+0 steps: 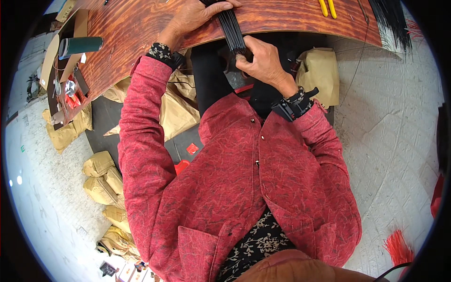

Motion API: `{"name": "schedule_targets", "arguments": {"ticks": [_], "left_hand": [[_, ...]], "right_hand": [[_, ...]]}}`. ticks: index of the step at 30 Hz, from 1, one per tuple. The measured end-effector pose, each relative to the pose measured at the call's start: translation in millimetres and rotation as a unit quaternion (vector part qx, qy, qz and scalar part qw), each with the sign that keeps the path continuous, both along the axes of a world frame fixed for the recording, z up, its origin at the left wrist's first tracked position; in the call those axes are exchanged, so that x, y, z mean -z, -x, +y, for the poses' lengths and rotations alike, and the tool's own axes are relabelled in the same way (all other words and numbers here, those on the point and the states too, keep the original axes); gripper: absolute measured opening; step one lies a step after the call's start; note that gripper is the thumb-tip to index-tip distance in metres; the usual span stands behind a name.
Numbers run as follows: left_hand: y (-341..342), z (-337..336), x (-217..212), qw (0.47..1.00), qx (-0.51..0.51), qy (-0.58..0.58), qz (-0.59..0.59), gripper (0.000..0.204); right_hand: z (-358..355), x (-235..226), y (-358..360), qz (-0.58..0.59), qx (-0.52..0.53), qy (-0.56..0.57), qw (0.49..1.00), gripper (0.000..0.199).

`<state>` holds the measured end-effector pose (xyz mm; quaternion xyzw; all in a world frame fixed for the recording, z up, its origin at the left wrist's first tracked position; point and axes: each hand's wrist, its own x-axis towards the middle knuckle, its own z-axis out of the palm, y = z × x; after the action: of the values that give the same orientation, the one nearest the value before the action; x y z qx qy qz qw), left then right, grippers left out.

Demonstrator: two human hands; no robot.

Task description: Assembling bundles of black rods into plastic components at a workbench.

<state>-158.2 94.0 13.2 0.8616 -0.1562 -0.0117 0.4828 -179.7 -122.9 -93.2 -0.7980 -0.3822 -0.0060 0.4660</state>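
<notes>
Both arms reach forward, elbows bent. The left arm (145,108) stretches farther out, its wrist (169,36) angled inward; the left hand (199,15) is closed in a grip, its thumb (218,8) pointing right across the top, the other fingers partly cut off by the upper edge. The right arm (326,141) slants inward, and the right hand (264,61), nearer the body, pinches between thumb and curled forefinger, knuckles up.

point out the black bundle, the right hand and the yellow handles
black bundle (230,29): head view, on the strands between the hands
right hand (266,60): head view, on the back of the hand
yellow handles (331,8): head view, on the right one's shaft
</notes>
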Motion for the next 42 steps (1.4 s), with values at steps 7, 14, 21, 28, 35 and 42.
{"name": "schedule_targets", "arguments": {"ticks": [7, 14, 21, 28, 35, 42], "left_hand": [[-3, 3, 4, 1.0, 0.002, 0.011, 0.009, 0.023], [-1, -1, -3, 0.999, -0.002, 0.009, 0.034, 0.022], [-3, 1, 1, 0.999, 0.01, 0.022, 0.037, 0.021], [-8, 4, 13, 0.984, 0.101, 0.134, -0.053, 0.021], [-2, 1, 1, 0.999, 0.02, 0.031, 0.036, 0.021], [-11, 0, 11, 0.971, 0.137, 0.125, -0.15, 0.021]], "right_hand": [[1, -2, -1, 0.133, -0.046, 0.025, 0.99, 0.017], [1, 7, 7, 0.123, -0.089, -0.055, 0.987, 0.023], [-2, 4, -1, 0.224, -0.084, -0.047, 0.97, 0.024], [-1, 8, -4, 0.224, -0.109, -0.063, 0.966, 0.027], [-3, 5, -4, 0.226, -0.1, -0.07, 0.967, 0.026], [-4, 6, -7, 0.301, -0.111, -0.087, 0.943, 0.022]]}}
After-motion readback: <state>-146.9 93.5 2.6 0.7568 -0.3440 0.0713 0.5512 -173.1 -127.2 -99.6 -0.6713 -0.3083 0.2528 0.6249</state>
